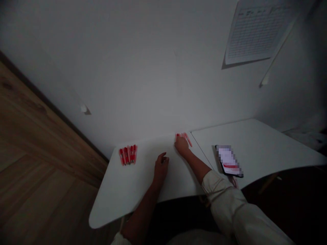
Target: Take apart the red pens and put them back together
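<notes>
Left hand (161, 166) sits over the white table (143, 190), fingers loosely curled, holding nothing; right hand (182, 144) lies on red pens (187, 139) at the far edge, grip unclear. More pens (128, 154) lie grouped to the left, a phone (229, 161) right. A careless brush could roll pens into the table's seam (201, 151).

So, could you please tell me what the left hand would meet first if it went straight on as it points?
The left hand would probably meet the slim red pens by the right hand, though depth is unclear and that hand may come first.
</notes>
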`<state>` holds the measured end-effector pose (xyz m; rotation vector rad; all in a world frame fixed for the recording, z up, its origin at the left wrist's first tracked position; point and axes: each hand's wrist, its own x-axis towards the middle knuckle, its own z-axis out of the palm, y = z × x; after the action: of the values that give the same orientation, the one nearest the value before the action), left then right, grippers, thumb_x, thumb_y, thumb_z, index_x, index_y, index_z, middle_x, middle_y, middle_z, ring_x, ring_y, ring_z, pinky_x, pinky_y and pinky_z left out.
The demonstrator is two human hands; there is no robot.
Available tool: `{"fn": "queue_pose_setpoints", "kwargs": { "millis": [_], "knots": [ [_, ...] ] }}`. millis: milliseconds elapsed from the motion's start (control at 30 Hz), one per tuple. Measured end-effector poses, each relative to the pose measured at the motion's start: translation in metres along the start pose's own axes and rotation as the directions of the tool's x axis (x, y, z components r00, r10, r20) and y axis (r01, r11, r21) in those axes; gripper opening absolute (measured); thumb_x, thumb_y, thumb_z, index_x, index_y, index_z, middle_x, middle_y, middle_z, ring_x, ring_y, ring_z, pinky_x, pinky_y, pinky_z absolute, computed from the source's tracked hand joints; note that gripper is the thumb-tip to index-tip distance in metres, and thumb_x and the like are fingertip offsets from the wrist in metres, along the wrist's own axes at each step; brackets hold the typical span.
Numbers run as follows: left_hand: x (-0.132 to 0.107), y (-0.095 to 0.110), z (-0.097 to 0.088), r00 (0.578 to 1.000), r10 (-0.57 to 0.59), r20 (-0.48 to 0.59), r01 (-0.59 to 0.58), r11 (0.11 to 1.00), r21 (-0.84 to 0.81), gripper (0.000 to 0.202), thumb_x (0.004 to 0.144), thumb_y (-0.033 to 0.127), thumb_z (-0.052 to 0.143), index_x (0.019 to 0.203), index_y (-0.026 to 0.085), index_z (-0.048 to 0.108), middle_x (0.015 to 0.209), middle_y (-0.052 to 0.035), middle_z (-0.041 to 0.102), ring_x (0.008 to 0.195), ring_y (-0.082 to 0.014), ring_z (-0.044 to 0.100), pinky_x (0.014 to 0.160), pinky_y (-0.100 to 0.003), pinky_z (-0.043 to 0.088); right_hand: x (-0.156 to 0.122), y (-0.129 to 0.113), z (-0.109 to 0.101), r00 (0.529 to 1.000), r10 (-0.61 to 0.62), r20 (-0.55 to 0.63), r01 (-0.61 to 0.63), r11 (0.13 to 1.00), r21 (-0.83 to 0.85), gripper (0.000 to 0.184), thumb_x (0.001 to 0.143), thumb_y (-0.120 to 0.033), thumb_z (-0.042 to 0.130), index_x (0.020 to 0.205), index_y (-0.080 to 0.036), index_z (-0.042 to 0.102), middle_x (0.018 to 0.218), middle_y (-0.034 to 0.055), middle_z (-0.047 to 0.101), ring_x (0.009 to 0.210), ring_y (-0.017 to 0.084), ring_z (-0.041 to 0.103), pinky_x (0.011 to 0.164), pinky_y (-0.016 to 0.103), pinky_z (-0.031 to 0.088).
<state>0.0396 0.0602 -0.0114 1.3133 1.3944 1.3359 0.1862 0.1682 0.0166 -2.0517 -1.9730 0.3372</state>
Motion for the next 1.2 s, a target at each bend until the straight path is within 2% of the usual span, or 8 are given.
{"fn": "queue_pose_setpoints", "kwargs": {
  "millis": [267, 467, 633, 733, 800, 933, 1067, 1200],
  "knots": [
    [-0.002, -0.003, -0.001, 1.0, 0.0, -0.009, 0.0, 1.0, 0.003, 0.035, 0.072, 0.031, 0.065, 0.106, 0.024, 0.062, 0.086, -0.0043, 0.062, 0.084, -0.0196, 0.058, 0.084, -0.035, 0.042, 0.004, 0.009, 0.0, 0.997, -0.025, -0.072, 0.027, 0.999, 0.022, 0.035, 0.087, -0.007, 0.037, 0.118, -0.005, 0.052, 0.112, 0.0196, 0.061, 0.11, 0.022, 0.054, 0.095, 0.03, 0.034],
    [-0.001, -0.001, -0.001, 1.0, 0.006, 0.001, -0.006, 1.0, 0.017, 0.035, 0.074, 0.031, 0.064, 0.108, 0.023, 0.062, 0.087, -0.0046, 0.063, 0.086, -0.0199, 0.058, 0.084, -0.035, 0.042, 0.004, 0.01, -0.004, 0.992, -0.044, -0.118, 0.046, 0.999, 0.013, 0.031, 0.091, -0.013, 0.037, 0.118, -0.007, 0.051, 0.112, 0.0184, 0.06, 0.112, 0.022, 0.051, 0.098, 0.032, 0.03],
    [-0.003, 0.001, -0.001, 1.0, 0.003, -0.005, -0.003, 1.0, -0.011, 0.03, 0.075, 0.031, 0.063, 0.104, 0.023, 0.063, 0.089, -0.005, 0.064, 0.084, -0.0197, 0.059, 0.083, -0.035, 0.043, -0.022, -0.003, -0.002, 0.984, -0.089, -0.156, 0.093, 0.995, 0.02, 0.026, 0.096, -0.029, 0.035, 0.109, -0.015, 0.053, 0.107, 0.0122, 0.061, 0.101, 0.02, 0.056, 0.084, 0.027, 0.038],
    [-0.003, 0.001, -0.013, 0.991, 0.113, -0.065, -0.105, 0.989, 0.107, 0.023, 0.079, 0.031, 0.058, 0.099, 0.023, 0.065, 0.099, -0.0071, 0.064, 0.092, -0.0213, 0.058, 0.083, -0.035, 0.044, -0.052, -0.007, 0.007, 0.964, -0.206, -0.166, 0.215, 0.976, 0.038, 0.027, 0.096, -0.038, 0.035, 0.1, -0.019, 0.054, 0.097, 0.0082, 0.064, 0.089, 0.018, 0.059, 0.072, 0.025, 0.039],
    [-0.001, 0.001, -0.029, 0.961, 0.258, -0.095, -0.213, 0.917, 0.338, 0.024, 0.083, 0.03, 0.052, 0.102, 0.022, 0.064, 0.101, -0.0088, 0.064, 0.093, -0.0222, 0.057, 0.084, -0.037, 0.044, -0.072, -0.007, 0.014, 0.947, -0.271, -0.175, 0.281, 0.959, 0.036, 0.027, 0.096, -0.039, 0.036, 0.095, -0.02, 0.055, 0.091, 0.0061, 0.064, 0.082, 0.016, 0.06, 0.066, 0.024, 0.038],
    [0.011, 0.002, -0.069, 0.882, 0.466, -0.076, -0.247, 0.592, 0.767, 0.03, 0.087, 0.025, 0.044, 0.11, 0.016, 0.061, 0.103, -0.0125, 0.061, 0.1, -0.0256, 0.053, 0.092, -0.043, 0.039, -0.098, -0.005, 0.026, 0.869, -0.422, -0.257, 0.444, 0.895, 0.032, 0.027, 0.095, -0.037, 0.038, 0.087, -0.02, 0.057, 0.082, 0.0031, 0.065, 0.075, 0.014, 0.061, 0.06, 0.023, 0.036],
    [0.023, 0.003, -0.097, 0.858, 0.505, -0.095, -0.111, 0.363, 0.925, 0.037, 0.084, 0.023, 0.046, 0.119, 0.014, 0.056, 0.117, -0.0157, 0.055, 0.114, -0.0315, 0.045, 0.096, -0.049, 0.033, -0.105, -0.011, 0.034, 0.806, -0.504, -0.311, 0.546, 0.836, 0.06, 0.026, 0.095, -0.035, 0.04, 0.083, -0.019, 0.058, 0.078, 0.0031, 0.066, 0.07, 0.013, 0.06, 0.059, 0.023, 0.035],
    [0.026, -0.003, -0.104, 0.873, 0.469, -0.13, -0.003, 0.271, 0.962, 0.044, 0.083, 0.023, 0.046, 0.126, 0.014, 0.05, 0.126, -0.0181, 0.05, 0.116, -0.0357, 0.042, 0.093, -0.053, 0.034, -0.105, -0.013, 0.041, 0.771, -0.542, -0.335, 0.597, 0.798, 0.083, 0.027, 0.094, -0.033, 0.041, 0.082, -0.019, 0.059, 0.075, 0.0031, 0.065, 0.068, 0.013, 0.06, 0.059, 0.022, 0.035]
  ]
}}
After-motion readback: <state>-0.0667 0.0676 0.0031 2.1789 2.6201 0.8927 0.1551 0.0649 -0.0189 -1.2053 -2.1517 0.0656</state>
